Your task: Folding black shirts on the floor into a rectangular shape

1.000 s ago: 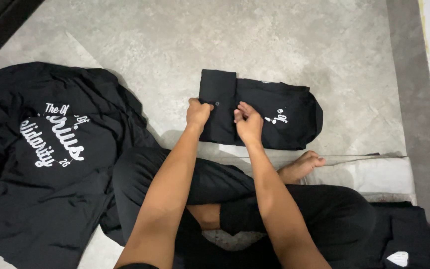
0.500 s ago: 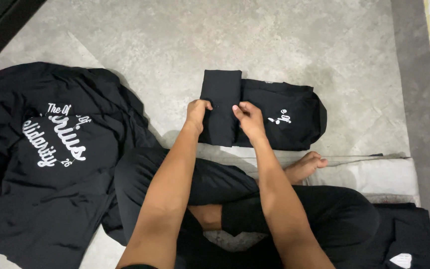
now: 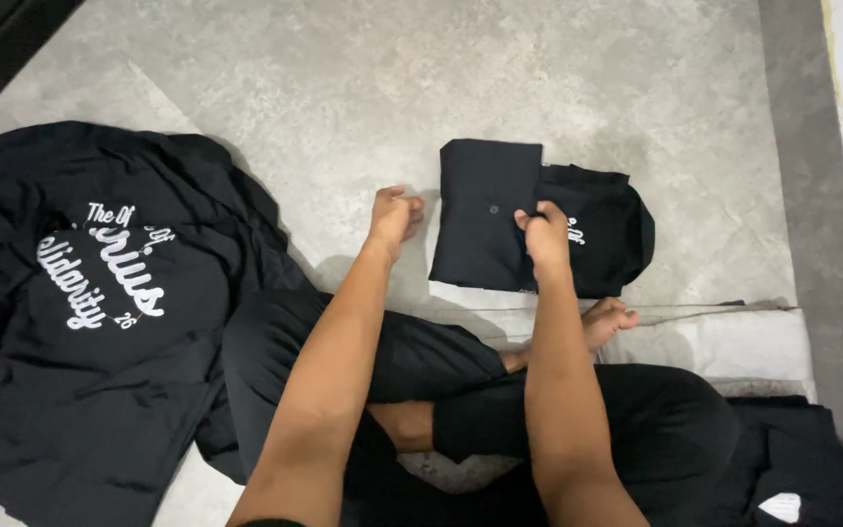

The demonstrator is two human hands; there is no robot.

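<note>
Folded black shirt (image 3: 500, 220): lay on the grey floor (image 3: 295, 78). My right hand (image 3: 544, 232) pinched its top fold; my left hand (image 3: 394, 215), loosely curled, hovered beside it. Risk: uneven pull could undo the fold.

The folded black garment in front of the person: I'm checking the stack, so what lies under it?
Under the folded black garment lies another black garment, protruding rightward, on the grey floor. Anything beneath is covered.

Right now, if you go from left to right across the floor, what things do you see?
Spread-out black shirt → left hand → folded black shirt → right hand → grey rug.
</note>
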